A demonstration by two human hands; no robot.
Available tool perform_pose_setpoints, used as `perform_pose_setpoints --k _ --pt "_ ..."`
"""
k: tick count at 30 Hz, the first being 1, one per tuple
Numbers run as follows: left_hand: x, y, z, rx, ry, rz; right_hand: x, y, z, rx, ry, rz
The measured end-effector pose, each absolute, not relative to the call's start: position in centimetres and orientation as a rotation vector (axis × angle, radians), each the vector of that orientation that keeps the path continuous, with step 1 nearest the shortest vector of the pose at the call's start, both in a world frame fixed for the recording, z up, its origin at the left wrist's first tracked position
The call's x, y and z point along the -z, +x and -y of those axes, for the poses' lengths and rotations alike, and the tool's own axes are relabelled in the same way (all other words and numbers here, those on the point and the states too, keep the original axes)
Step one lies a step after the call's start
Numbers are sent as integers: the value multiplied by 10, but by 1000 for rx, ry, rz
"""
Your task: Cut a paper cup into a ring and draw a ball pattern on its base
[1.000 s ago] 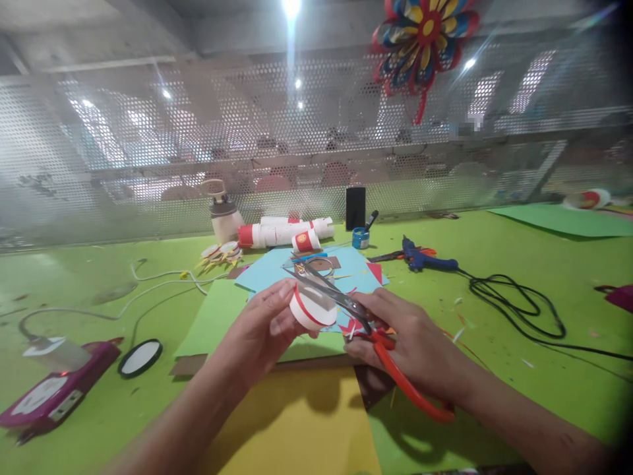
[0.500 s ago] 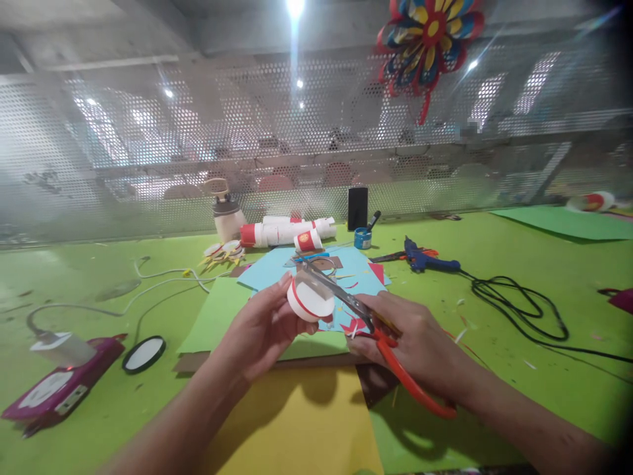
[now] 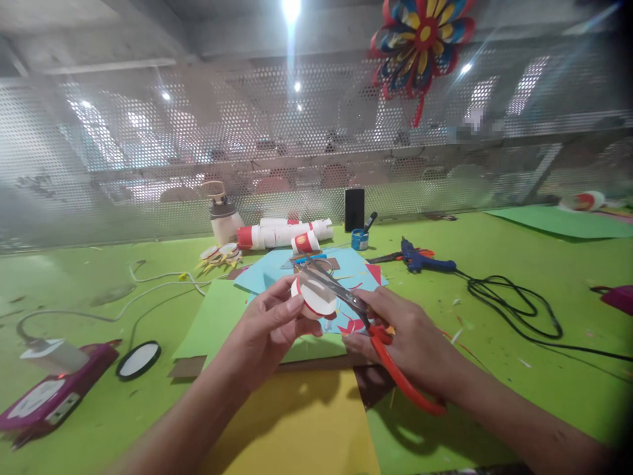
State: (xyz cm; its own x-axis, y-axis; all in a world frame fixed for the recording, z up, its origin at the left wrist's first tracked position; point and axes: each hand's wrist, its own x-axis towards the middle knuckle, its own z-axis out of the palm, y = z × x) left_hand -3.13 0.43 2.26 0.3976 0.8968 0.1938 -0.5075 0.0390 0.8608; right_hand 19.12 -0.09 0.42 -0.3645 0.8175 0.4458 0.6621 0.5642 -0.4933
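Between the thumb and fingers of my left hand is a shallow white paper cup bottom with a red band round its edge. My right hand grips a pair of scissors with red handles. The metal blades point up and left and lie against the far edge of the cup bottom; I cannot tell whether they are cutting into it. Beneath both hands are light blue paper with red scraps and a green sheet.
A blue glue gun with a coiled black cord lies to the right. At the back are joined white paper cups, a bottle and a blue jar. A purple power strip and round black-rimmed disc lie left.
My left thumb has shifted onto the near face of the cup bottom, which has turned slightly. The scissors stay beside it. The whole view has drifted a little.
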Motion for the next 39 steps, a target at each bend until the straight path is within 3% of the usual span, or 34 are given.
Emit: perform_pose_setpoints --k 39 --pt "-26 -31 -3 -1070 1036 -412 -9 195 4 -316 -1170 2208"
